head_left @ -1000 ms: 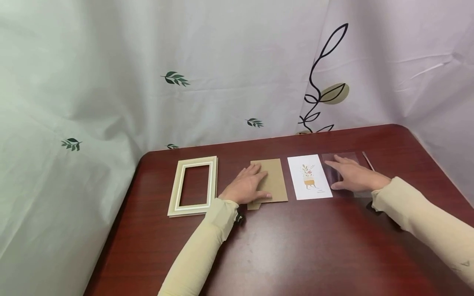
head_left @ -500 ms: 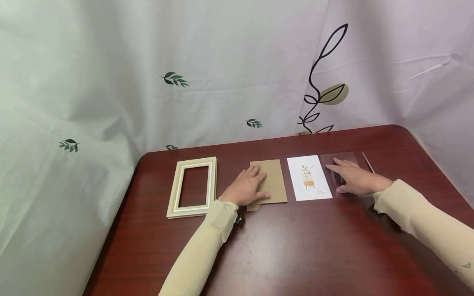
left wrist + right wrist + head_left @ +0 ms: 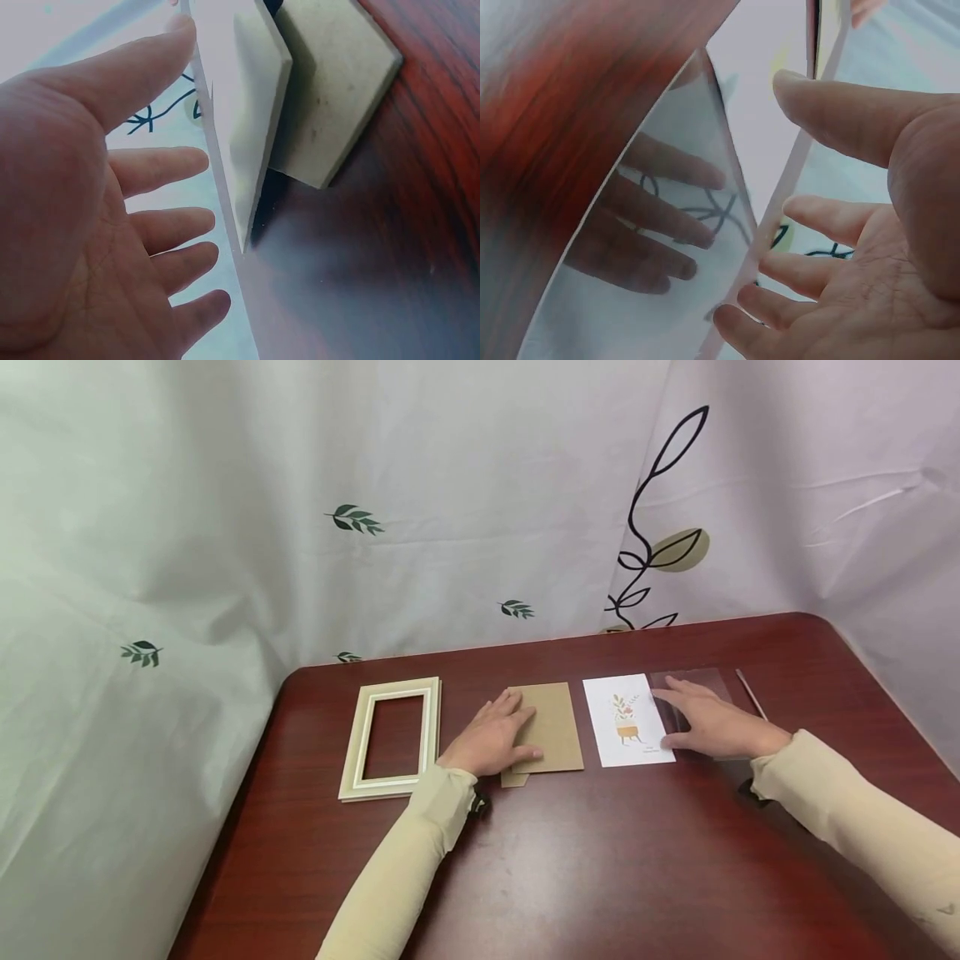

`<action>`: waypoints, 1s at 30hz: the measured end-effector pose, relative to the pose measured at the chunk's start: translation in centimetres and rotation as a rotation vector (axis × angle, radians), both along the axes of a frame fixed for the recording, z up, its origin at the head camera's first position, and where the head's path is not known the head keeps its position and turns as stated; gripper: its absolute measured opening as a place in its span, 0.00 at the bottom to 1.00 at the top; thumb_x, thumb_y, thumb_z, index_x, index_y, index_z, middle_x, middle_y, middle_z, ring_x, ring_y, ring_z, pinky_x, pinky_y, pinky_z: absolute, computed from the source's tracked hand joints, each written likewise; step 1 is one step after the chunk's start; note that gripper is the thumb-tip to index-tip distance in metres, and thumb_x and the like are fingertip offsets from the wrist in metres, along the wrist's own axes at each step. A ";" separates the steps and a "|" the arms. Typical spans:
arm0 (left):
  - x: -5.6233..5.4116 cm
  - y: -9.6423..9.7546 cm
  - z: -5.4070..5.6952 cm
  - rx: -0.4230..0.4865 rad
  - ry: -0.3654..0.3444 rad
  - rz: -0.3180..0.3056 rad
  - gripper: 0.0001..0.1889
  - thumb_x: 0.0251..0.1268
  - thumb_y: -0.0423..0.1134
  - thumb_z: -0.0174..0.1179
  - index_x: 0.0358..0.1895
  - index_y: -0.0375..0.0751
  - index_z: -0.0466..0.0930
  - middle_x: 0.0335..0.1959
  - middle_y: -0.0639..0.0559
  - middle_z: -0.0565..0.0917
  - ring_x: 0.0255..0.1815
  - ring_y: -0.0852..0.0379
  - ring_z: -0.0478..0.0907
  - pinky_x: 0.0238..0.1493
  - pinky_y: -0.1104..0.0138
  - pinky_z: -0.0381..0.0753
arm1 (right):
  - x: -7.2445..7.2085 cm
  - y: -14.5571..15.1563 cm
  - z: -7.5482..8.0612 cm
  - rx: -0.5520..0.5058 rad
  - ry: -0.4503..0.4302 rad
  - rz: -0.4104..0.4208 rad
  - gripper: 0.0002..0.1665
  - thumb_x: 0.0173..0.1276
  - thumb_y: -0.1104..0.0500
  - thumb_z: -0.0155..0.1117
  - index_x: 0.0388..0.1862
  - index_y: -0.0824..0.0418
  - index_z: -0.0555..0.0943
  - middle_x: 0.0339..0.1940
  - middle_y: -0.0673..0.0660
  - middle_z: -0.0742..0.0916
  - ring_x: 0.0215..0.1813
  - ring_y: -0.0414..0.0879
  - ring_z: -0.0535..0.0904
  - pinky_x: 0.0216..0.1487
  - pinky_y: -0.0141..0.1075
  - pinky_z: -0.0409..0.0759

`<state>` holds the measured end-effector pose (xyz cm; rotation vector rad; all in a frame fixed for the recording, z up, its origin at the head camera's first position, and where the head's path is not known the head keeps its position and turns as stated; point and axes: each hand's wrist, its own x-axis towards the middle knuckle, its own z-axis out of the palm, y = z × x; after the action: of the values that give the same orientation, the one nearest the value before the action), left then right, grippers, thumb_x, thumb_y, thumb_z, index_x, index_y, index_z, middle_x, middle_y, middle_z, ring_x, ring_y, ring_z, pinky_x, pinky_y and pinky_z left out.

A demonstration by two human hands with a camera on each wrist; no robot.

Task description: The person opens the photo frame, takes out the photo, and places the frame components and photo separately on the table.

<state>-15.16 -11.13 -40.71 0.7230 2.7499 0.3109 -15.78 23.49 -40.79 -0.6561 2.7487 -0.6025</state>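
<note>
My left hand point(image 3: 487, 739) is over the left part of a brown backing board point(image 3: 555, 727), fingers spread and straight; in the left wrist view the hand point(image 3: 142, 195) holds nothing. A short stand leg point(image 3: 514, 780) sticks out from under the board. On the other side, my right hand point(image 3: 716, 724) hovers above a clear plastic sheet point(image 3: 712, 679), with thumb and fingertips near the right edge of a white card point(image 3: 609, 718) printed with a potted plant. The right wrist view shows that hand point(image 3: 840, 262) reflected in the sheet, its palm bare.
A cream picture frame point(image 3: 357, 735) lies at the left of the dark red table point(image 3: 555, 860). Right of the plastic sheet lies a thin stick-like tool point(image 3: 751, 694). A white curtain point(image 3: 450, 485) with leaf prints hangs behind the table.
The right hand has shifted slightly left, toward the printed card. The left hand stays almost where it was, and the things on the table keep their places.
</note>
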 end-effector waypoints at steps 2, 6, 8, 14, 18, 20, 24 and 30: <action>0.1 0.0 0.0 -0.001 0.004 -0.002 0.39 0.69 0.60 0.60 0.76 0.40 0.64 0.80 0.38 0.53 0.82 0.44 0.43 0.79 0.50 0.48 | 0.2 -0.5 0.0 0.004 0.017 0.021 0.47 0.59 0.57 0.76 0.71 0.76 0.66 0.73 0.82 0.61 0.73 0.77 0.55 0.69 0.68 0.58; 0.4 0.2 0.1 0.002 0.022 -0.022 0.40 0.69 0.60 0.60 0.76 0.40 0.64 0.80 0.37 0.52 0.82 0.43 0.43 0.79 0.49 0.48 | 0.8 -1.2 -0.3 0.013 0.042 0.050 0.46 0.59 0.57 0.77 0.71 0.74 0.68 0.73 0.81 0.63 0.73 0.76 0.57 0.69 0.67 0.60; 0.5 0.4 0.0 0.003 0.028 -0.032 0.40 0.69 0.60 0.60 0.76 0.40 0.64 0.80 0.37 0.52 0.82 0.42 0.43 0.79 0.49 0.48 | 1.0 -1.4 -0.6 0.010 0.036 0.057 0.45 0.59 0.57 0.76 0.71 0.72 0.69 0.73 0.80 0.64 0.73 0.76 0.57 0.69 0.66 0.61; 0.7 0.6 0.0 0.003 0.035 -0.034 0.39 0.69 0.59 0.60 0.76 0.40 0.64 0.80 0.38 0.54 0.82 0.42 0.45 0.79 0.50 0.49 | 1.4 -1.7 -1.0 -0.002 0.035 0.066 0.42 0.60 0.59 0.75 0.71 0.69 0.71 0.73 0.80 0.63 0.73 0.77 0.57 0.69 0.67 0.61; 0.8 0.4 -0.2 0.003 0.033 -0.029 0.40 0.69 0.59 0.61 0.76 0.40 0.64 0.80 0.38 0.54 0.82 0.44 0.45 0.79 0.50 0.49 | 1.5 -1.9 -0.9 0.003 0.037 0.067 0.41 0.60 0.58 0.75 0.71 0.68 0.72 0.73 0.80 0.63 0.73 0.78 0.57 0.69 0.68 0.61; 0.8 0.3 -0.3 0.008 0.031 -0.026 0.40 0.69 0.59 0.61 0.76 0.40 0.65 0.80 0.38 0.54 0.82 0.44 0.45 0.79 0.50 0.49 | 1.6 -1.9 -0.9 0.007 0.038 0.066 0.41 0.60 0.58 0.75 0.70 0.68 0.72 0.73 0.80 0.63 0.72 0.78 0.57 0.69 0.68 0.60; 0.7 0.2 -0.4 0.012 0.028 -0.021 0.40 0.68 0.59 0.61 0.76 0.40 0.65 0.80 0.38 0.54 0.82 0.44 0.45 0.79 0.50 0.49 | 1.5 -2.0 -0.9 0.007 0.042 0.065 0.41 0.60 0.59 0.75 0.70 0.68 0.72 0.73 0.80 0.64 0.72 0.79 0.57 0.69 0.68 0.60; 0.6 -0.1 0.0 0.017 0.028 -0.010 0.40 0.69 0.60 0.61 0.76 0.39 0.64 0.80 0.38 0.54 0.82 0.42 0.45 0.79 0.50 0.48 | 1.3 -1.8 -0.1 -0.010 0.037 0.010 0.45 0.61 0.56 0.76 0.73 0.70 0.68 0.75 0.79 0.60 0.74 0.78 0.54 0.69 0.69 0.58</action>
<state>-14.54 -11.26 -40.76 0.7500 2.7727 0.3242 -14.43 21.66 -40.94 -0.6902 2.7768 -0.6089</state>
